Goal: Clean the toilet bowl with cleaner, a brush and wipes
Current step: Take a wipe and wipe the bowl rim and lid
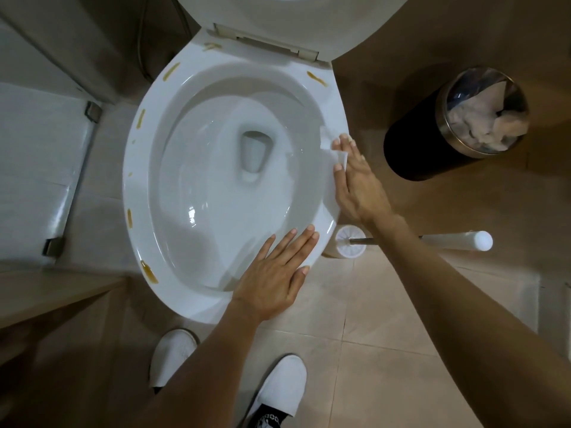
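A white toilet bowl (142, 186) stands open below me, its lid raised. Several brown-yellow streaks (141, 119) mark the rim along the left side and the back. My right hand (355, 177) lies flat with straight fingers on a white wipe (327, 143), pressing it against the right side of the rim. My left hand (275, 276) rests flat, fingers straight, on the near right part of the rim. A white toilet brush (454, 240) stands in its holder (349, 242) on the floor just right of the bowl, partly hidden by my right forearm.
A black bin (414, 149) with a metal rim, filled with crumpled white paper, stands at the right. A glass shower partition (46, 168) runs along the left. My two white shoes (278, 387) are on the beige tiles in front of the bowl.
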